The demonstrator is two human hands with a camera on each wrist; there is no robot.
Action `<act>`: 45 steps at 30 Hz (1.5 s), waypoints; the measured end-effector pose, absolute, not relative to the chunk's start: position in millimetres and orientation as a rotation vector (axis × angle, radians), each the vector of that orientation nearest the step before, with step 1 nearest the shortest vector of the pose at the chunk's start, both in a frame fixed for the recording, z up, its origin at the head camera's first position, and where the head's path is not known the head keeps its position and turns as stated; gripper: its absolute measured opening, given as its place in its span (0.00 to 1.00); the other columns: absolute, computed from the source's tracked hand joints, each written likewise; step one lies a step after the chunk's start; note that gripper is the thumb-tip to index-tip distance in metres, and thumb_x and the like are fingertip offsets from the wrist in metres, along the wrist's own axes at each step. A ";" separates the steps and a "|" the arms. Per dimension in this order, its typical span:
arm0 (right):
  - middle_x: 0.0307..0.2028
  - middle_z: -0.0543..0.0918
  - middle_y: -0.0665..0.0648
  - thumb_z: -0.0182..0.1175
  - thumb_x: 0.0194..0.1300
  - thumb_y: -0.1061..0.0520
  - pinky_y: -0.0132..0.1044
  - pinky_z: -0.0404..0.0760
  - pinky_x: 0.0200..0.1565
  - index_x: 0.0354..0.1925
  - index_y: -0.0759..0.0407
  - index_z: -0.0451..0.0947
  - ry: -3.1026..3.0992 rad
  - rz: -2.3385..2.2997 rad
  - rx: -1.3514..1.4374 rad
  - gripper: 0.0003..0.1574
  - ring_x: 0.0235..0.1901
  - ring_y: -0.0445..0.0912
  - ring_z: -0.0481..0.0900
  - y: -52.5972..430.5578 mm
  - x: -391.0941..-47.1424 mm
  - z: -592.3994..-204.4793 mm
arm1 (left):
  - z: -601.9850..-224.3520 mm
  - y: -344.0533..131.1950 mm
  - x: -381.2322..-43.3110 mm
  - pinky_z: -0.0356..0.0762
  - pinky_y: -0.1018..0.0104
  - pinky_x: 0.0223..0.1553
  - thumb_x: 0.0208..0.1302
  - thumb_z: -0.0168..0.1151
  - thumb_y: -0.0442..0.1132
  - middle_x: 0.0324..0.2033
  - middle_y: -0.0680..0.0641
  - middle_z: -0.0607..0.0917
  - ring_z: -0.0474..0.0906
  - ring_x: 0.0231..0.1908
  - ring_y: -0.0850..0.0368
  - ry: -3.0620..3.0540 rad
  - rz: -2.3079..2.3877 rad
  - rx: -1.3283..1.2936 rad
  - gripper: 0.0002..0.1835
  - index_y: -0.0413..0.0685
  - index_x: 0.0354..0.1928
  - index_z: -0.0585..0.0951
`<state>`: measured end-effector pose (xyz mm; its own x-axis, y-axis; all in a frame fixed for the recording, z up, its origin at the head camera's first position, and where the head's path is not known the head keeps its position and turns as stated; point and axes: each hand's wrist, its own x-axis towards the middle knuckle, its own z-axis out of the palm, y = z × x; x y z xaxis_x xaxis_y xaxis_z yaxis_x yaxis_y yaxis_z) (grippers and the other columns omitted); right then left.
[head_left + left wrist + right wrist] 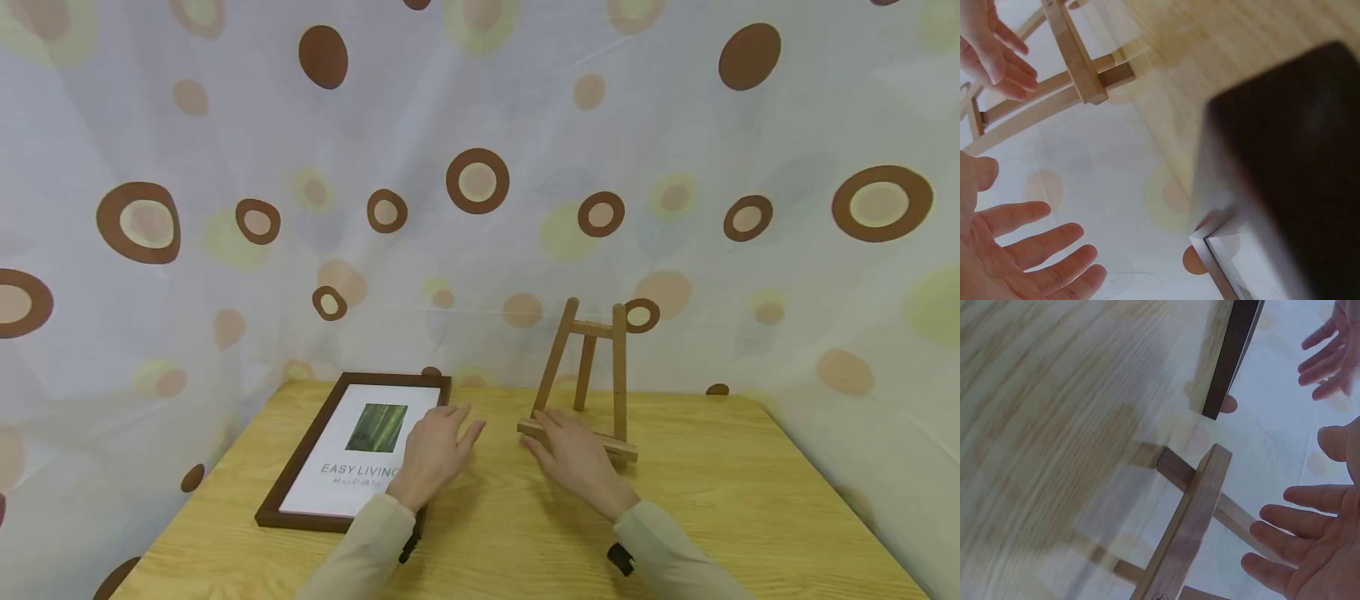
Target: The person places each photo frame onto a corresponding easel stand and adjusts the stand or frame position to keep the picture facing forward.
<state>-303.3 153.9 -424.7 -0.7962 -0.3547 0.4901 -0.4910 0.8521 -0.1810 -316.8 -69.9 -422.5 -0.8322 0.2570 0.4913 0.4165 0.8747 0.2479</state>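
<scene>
A small wooden easel (619, 375) stands upright at the back right of the table, its front ledge (1188, 528) facing me. My right hand (573, 454) is just in front of that ledge with fingers extended; the right wrist view shows nothing in it. On the left lies a dark brown picture frame (300, 467) with a white print reading "EASY LIVING" and a green picture. Over the frame's right edge hovers my left hand (435, 450), fingers spread and holding nothing. In the left wrist view the near dark frame edge (1291, 156) looms large beside that hand (1029, 250).
Both things are on a light wood-grain table (750, 500). A pale curtain (480, 100) with brown and beige circles hangs behind it and along both sides. Table surface shows between the frame and the easel.
</scene>
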 end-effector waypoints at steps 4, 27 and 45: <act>0.54 0.75 0.59 0.52 0.65 0.43 0.51 0.72 0.50 0.58 0.59 0.69 -2.631 0.558 0.575 0.30 0.50 0.54 0.74 150.9 -303.8 -424.9 | -425.1 -74.0 -319.5 0.71 0.52 0.50 0.65 0.45 0.59 0.52 0.45 0.77 0.71 0.53 0.48 -2.611 -0.582 -0.494 0.28 0.47 0.58 0.73; 0.49 0.78 0.58 0.54 0.65 0.49 0.47 0.75 0.47 0.60 0.60 0.66 -2.645 1.073 0.486 0.29 0.48 0.50 0.75 138.8 -311.4 -442.7 | -432.4 -131.4 -325.3 0.74 0.56 0.46 0.63 0.56 0.47 0.50 0.42 0.77 0.75 0.48 0.48 -2.658 -1.195 -0.482 0.25 0.44 0.60 0.70; 0.49 0.76 0.65 0.53 0.65 0.49 0.44 0.78 0.43 0.57 0.64 0.69 -2.610 1.389 0.461 0.27 0.45 0.54 0.77 122.6 -308.1 -450.1 | -442.7 -184.6 -327.8 0.76 0.59 0.44 0.55 0.64 0.35 0.42 0.43 0.82 0.78 0.43 0.50 -2.588 -1.344 -0.262 0.21 0.40 0.52 0.76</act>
